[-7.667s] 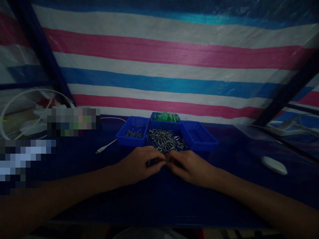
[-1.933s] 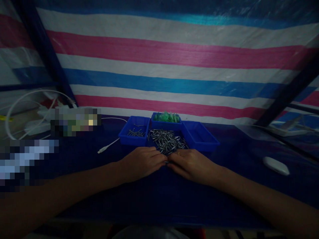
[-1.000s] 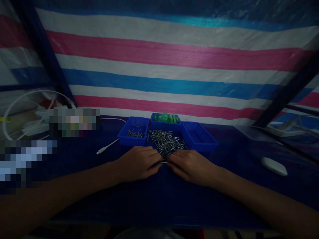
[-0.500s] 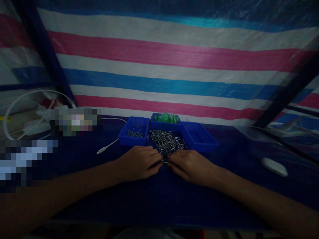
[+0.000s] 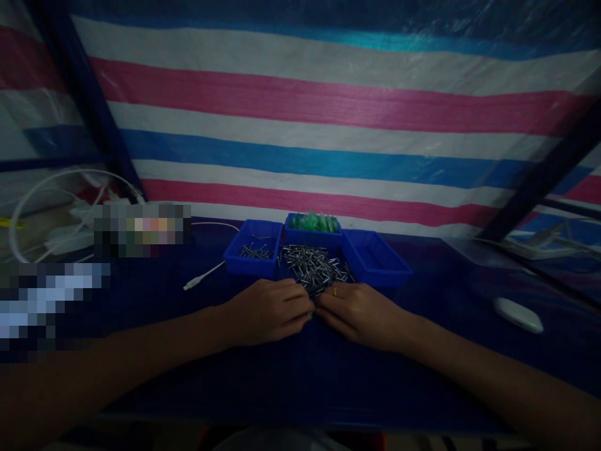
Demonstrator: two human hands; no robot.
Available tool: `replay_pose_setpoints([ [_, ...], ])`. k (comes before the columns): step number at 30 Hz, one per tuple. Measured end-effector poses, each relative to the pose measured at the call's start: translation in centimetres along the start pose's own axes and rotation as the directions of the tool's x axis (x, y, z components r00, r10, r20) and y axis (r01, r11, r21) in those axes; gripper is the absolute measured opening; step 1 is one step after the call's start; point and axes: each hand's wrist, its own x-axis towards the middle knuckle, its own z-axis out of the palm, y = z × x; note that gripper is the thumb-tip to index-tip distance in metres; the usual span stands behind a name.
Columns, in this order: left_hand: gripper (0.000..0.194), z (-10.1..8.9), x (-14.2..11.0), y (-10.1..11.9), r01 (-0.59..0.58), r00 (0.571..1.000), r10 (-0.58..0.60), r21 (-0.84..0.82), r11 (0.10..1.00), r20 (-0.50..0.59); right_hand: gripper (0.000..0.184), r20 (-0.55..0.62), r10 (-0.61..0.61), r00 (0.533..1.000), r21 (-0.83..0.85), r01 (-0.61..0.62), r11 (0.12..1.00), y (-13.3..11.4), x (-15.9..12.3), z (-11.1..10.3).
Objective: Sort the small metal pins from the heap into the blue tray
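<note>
A loose heap of thin, shiny metal pins (image 5: 312,266), like screws or nails, lies on the table between the trays. At its near edge my left hand (image 5: 277,311) is closed, thumb and fingers pinched on a small shiny metal pin (image 5: 310,313). My right hand (image 5: 354,311), with a ring on one finger, is closed too, its fingertips almost touching the left ones. What the right fingertips hold, if anything, is hidden. Several similar pins lie in the left blue tray (image 5: 248,268). The back blue tray (image 5: 314,237) holds green, shiny pieces.
Right of the heap stands another blue tray (image 5: 380,275). A white cable plug (image 5: 197,280) lies left of the trays, a white rounded case (image 5: 519,314) far right. Striped sheeting (image 5: 328,113) hangs behind the dark blue table (image 5: 282,382).
My left hand has shifted slightly right and toward me, closing the gap to the right hand. The pin between the hands is now mostly covered. My right hand has barely moved.
</note>
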Motion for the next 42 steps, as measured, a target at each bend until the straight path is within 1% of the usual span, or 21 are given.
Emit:
replay_pose_setpoints([
  [4, 0.011, 0.09, 0.06, 0.03, -0.020, 0.998, 0.017, -0.051, 0.999, -0.064, 0.024, 0.014, -0.015, 1.000, -0.011, 0.015, 1.000, -0.03, 0.06, -0.04],
  [6, 0.011, 0.02, -0.03, 0.14, -0.015, 0.996, 0.008, -0.085, 0.996, -0.085, 0.023, 0.019, -0.009, 1.000, -0.014, 0.010, 1.000, -0.11, 0.04, -0.08],
  [9, 0.011, -0.17, -0.18, 0.32, 0.037, 0.997, -0.044, -0.106, 0.994, -0.062, 0.020, 0.012, 0.005, 1.000, -0.018, -0.005, 1.000, -0.22, -0.01, -0.17],
  [12, 0.008, -0.34, -0.14, 0.32, 0.099, 0.994, -0.102, -0.069, 0.993, -0.036, 0.018, -0.006, 0.015, 1.000, -0.020, -0.015, 1.000, -0.25, -0.07, -0.25],
  [15, 0.010, -0.33, 0.04, 0.07, 0.131, 0.991, -0.132, -0.028, 0.991, -0.010, 0.018, -0.023, 0.033, 0.999, -0.007, -0.033, 0.999, -0.24, -0.12, -0.25],
  [17, 0.012, -0.22, 0.09, -0.13, 0.120, 0.993, -0.120, -0.018, 0.993, 0.001, 0.020, -0.031, 0.045, 0.998, -0.002, -0.045, 0.999, -0.23, -0.14, -0.20],
  [23, 0.019, 0.00, -0.06, -0.28, 0.027, 1.000, -0.027, 0.029, 0.999, 0.005, 0.019, -0.048, 0.052, 0.998, -0.046, -0.054, 0.997, -0.17, -0.17, 0.03],
  [26, 0.021, -0.06, -0.06, -0.26, 0.023, 1.000, -0.023, 0.037, 0.999, 0.004, 0.018, -0.059, 0.066, 0.996, -0.039, -0.068, 0.997, -0.08, -0.19, 0.00],
  [31, 0.024, 0.04, -0.03, -0.31, 0.005, 1.000, -0.005, 0.034, 0.999, 0.012, 0.018, -0.025, 0.023, 0.999, -0.038, -0.024, 0.999, 0.02, -0.18, 0.08],
  [36, 0.024, 0.32, -0.09, -0.39, -0.004, 1.000, 0.004, 0.025, 1.000, 0.009, 0.017, -0.037, 0.023, 0.999, -0.036, -0.025, 0.999, 0.05, -0.20, 0.18],
  [42, 0.024, 0.22, -0.05, -0.30, -0.001, 1.000, 0.000, 0.028, 1.000, 0.018, 0.015, -0.022, 0.014, 1.000, -0.056, -0.016, 0.998, 0.05, -0.15, 0.18],
])
